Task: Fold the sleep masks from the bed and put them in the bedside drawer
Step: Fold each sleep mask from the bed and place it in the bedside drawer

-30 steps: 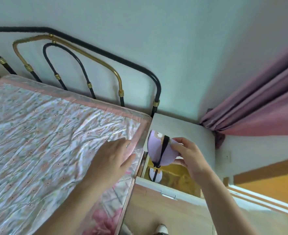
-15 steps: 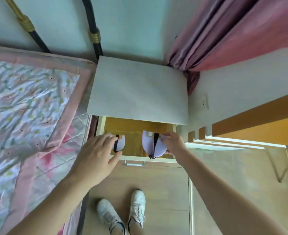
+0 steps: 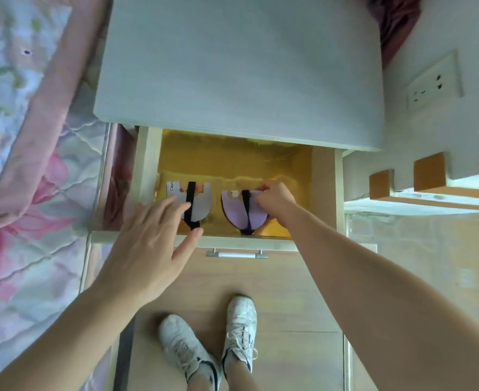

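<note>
The bedside drawer (image 3: 148, 176) stands pulled out, its inside lined in yellow. Two folded lilac sleep masks with black straps lie in it side by side. My right hand (image 3: 275, 200) pinches the right sleep mask (image 3: 234, 210) at its upper right edge, low inside the drawer. The left sleep mask (image 3: 203, 197) has a printed picture and some lettering. My left hand (image 3: 150, 244) hovers over the drawer's front left corner with its fingers spread, fingertips at or just above the left mask; contact is unclear.
The grey top of the bedside cabinet (image 3: 241, 66) overhangs the drawer's back. The bed with a floral pink quilt (image 3: 29, 170) is close on the left. A wall socket (image 3: 432, 86) is at the right. My white shoes (image 3: 213, 340) stand on the wooden floor below the drawer handle (image 3: 236, 254).
The view has tilted down from the bed to the drawer. My right hand has carried the lilac mask from above the drawer down into it. My left hand has left the quilt and reached the drawer front.
</note>
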